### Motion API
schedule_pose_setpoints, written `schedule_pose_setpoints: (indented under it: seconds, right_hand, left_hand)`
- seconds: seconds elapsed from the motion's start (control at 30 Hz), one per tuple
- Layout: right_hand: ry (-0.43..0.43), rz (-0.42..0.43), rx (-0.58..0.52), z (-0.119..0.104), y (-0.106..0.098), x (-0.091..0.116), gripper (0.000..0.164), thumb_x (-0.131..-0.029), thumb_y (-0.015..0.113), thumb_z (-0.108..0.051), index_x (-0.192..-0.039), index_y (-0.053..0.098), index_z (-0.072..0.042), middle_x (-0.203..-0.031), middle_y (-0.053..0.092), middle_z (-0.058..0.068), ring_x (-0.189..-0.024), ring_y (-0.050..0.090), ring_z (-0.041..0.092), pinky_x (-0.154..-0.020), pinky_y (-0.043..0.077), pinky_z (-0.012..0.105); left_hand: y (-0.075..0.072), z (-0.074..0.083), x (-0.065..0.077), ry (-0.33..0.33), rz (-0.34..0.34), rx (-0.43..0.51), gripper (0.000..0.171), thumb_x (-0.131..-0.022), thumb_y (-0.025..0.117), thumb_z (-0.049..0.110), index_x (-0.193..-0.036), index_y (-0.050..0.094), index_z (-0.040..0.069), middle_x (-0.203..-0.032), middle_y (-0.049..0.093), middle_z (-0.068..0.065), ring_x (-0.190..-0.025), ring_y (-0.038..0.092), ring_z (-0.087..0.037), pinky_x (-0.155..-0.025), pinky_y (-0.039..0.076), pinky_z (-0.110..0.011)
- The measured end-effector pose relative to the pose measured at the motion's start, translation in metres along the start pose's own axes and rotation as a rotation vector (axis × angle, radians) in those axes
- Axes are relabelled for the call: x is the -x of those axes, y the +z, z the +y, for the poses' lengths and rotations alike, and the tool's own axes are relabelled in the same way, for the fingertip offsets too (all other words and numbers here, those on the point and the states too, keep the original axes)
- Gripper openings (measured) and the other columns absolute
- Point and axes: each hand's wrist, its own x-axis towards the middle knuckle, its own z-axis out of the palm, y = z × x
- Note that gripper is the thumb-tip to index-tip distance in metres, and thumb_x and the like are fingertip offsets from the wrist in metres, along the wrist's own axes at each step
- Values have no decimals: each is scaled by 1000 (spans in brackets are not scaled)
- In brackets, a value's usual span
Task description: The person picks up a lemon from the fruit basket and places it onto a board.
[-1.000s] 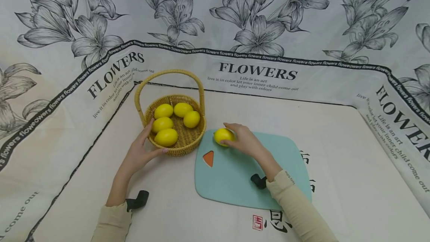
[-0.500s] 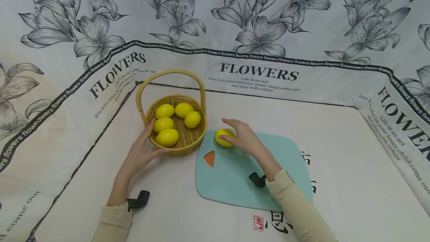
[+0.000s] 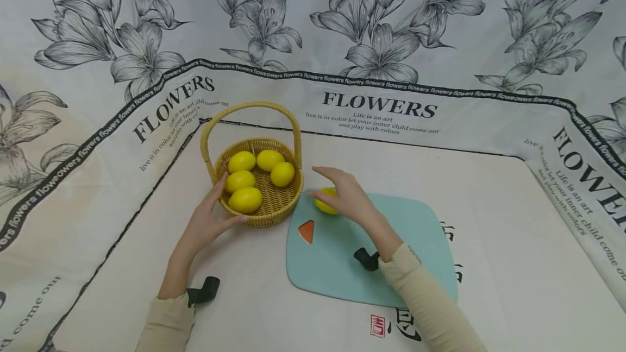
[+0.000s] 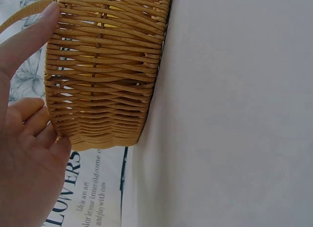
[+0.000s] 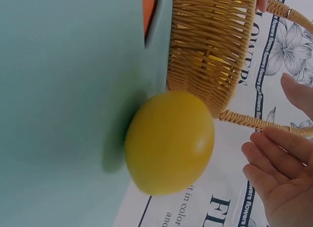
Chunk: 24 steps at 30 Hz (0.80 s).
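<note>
On the left stands a wicker basket (image 3: 266,221) with a tall arched handle, holding several lemons (image 3: 245,200). My left hand (image 3: 202,227) grips its near-left side, thumb at the front rim and fingers against the weave, as the left wrist view shows closely (image 4: 34,163). A single lemon (image 5: 168,144) lies on the light-blue cutting board (image 3: 323,270), near its upper left corner. Above this lemon is my right hand (image 3: 353,200), fingers spread and holding nothing. In the right wrist view a gap shows between the lemon and the fingers. The hand partly hides the lemon in the head view.
Near the board's left edge is a triangular orange-brown mark or cutout (image 3: 306,231). A white cloth (image 3: 508,221) with printed characters covers the table. Flower-printed cloth (image 3: 381,58) rises behind and at both sides. Dark wrist devices (image 3: 204,290) stick out from the sleeves.
My right hand has let go of the lemon on the board, opened its fingers and lifted slightly. The lemon stays put; my left hand keeps holding the basket.
</note>
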Motion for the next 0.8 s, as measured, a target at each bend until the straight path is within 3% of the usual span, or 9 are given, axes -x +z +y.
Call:
schedule_pose_setpoints:
  seconds: [0.47,0.8]
  right_hand:
    - [-79,-9,-10,-19,11,-13,59,-88,72,-29,-137,53,-1,-136,55,12,-129,48,28,-109,37,40]
    - [-103,-27,-4,-27,21,-18,57,-89,72,-29,-136,54,-3,-136,55,13,-128,48,27,-108,39,38]
  left_hand:
    - [1,1,1,-8,3,-6,107,-78,81,38,-157,11,21,-161,10,-7,-145,11,-33,-114,16,-59]
    - [1,1,1,8,6,1,106,-78,81,36,-156,10,27,-161,9,-4,-145,10,-33,-114,16,-59]
